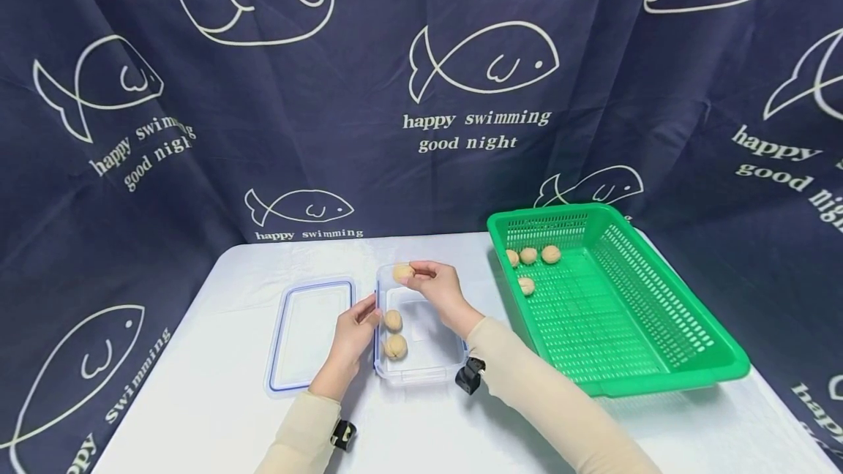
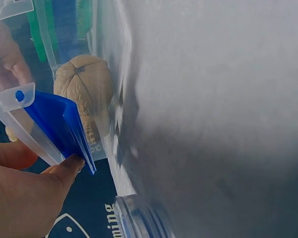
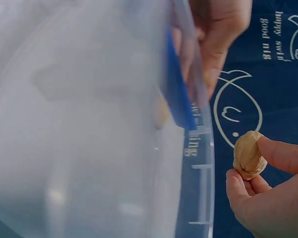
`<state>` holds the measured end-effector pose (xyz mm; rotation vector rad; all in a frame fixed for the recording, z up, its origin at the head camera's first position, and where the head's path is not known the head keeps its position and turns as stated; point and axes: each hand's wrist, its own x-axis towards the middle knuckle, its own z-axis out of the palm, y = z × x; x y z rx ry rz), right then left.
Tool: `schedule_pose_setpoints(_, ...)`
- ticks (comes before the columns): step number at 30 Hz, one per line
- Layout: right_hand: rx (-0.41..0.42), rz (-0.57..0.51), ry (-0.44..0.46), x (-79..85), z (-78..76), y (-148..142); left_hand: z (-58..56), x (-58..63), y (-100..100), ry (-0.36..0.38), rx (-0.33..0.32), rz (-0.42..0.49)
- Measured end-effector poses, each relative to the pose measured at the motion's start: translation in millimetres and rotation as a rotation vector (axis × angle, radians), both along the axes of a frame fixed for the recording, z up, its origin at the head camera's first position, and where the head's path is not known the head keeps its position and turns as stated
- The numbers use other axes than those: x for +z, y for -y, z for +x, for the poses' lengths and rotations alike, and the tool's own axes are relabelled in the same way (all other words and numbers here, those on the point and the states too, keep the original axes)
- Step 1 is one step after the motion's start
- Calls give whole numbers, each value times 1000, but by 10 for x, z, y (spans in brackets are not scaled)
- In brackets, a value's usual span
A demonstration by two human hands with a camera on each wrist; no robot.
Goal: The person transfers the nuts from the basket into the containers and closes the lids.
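A walnut [image 1: 402, 273] is pinched between thumb and fingertips of my right hand [image 1: 443, 291], over the far end of a clear plastic food container [image 1: 421, 374]. The right wrist view shows this walnut [image 3: 249, 155] beside the container's rim, with the right hand [image 3: 275, 191] around one end of it. My left hand [image 1: 354, 335] grips the container's left side. Up close, the left thumb and fingers [image 2: 64, 168] hold its rim at a blue latch [image 2: 57, 121]. Inside, along the left wall, lie a nearer walnut [image 1: 396, 347] and a farther walnut [image 1: 393, 320].
A clear lid with a blue seal [image 1: 279, 342] lies flat left of the container. At the right stands a green slotted basket [image 1: 665, 380], with several walnuts [image 1: 550, 254] near its far left corner. Dark blue fish-print cloth [image 1: 481, 189] hangs behind the white-covered table [image 1: 197, 379].
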<state>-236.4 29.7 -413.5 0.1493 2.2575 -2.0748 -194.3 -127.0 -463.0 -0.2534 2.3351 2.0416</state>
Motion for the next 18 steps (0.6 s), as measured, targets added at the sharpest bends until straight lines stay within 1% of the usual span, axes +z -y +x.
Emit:
schedule_pose_setpoints(10,-2,36,-7,-272,7,50,0,-11,-10,-3,4,-9)
schedule_pose_setpoints(14,2,47,-4,-330,14,56,3,-10,-9,-5,7,-8)
schedule_pose_setpoints(18,8,87,14,-357,28,60,4,-11,-6,-4,10,-6)
